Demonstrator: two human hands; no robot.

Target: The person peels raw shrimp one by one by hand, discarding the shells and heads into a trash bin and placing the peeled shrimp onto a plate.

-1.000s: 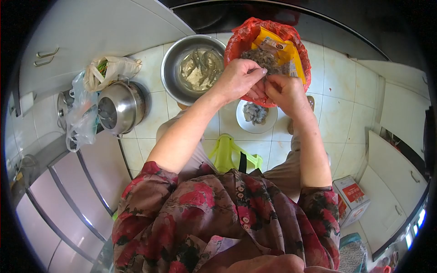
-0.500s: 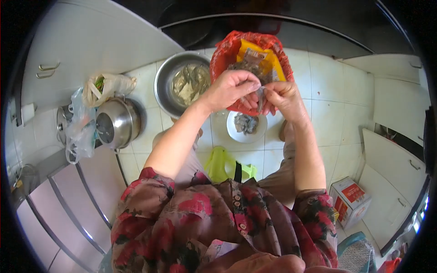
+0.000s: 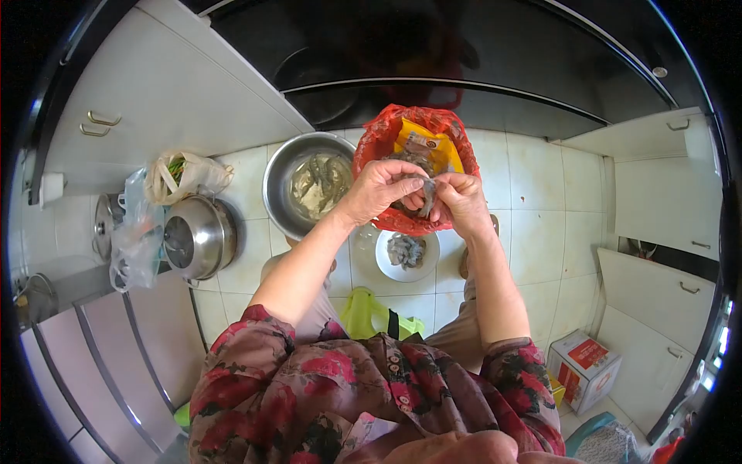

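A small grey shrimp (image 3: 429, 198) hangs between my hands, over the near side of a bin lined with a red bag (image 3: 469, 158). My left hand (image 3: 382, 188) pinches it from the left, and my right hand (image 3: 462, 203) grips it from the right. Inside the bin lie a yellow packet (image 3: 433, 147) and grey-brown scraps, partly hidden by my fingers. Just below the bin, a white bowl (image 3: 384, 261) on the floor holds several grey peeled shrimp (image 3: 406, 250). Left of the bin, a steel basin (image 3: 280, 209) contains whole shrimp (image 3: 328, 179) in liquid.
A lidded steel pot (image 3: 209, 240), a clear plastic bag (image 3: 137, 247) and a cloth bag with greens (image 3: 205, 176) stand at left. Near my legs is a green stool (image 3: 360, 313). A red-and-white box (image 3: 585, 370) sits at lower right, by white cabinets (image 3: 657, 298).
The view has tilted, so the bin, basin and bowl appear lower. Both hands have drawn slightly apart since the first frame, and the shrimp between them now shows.
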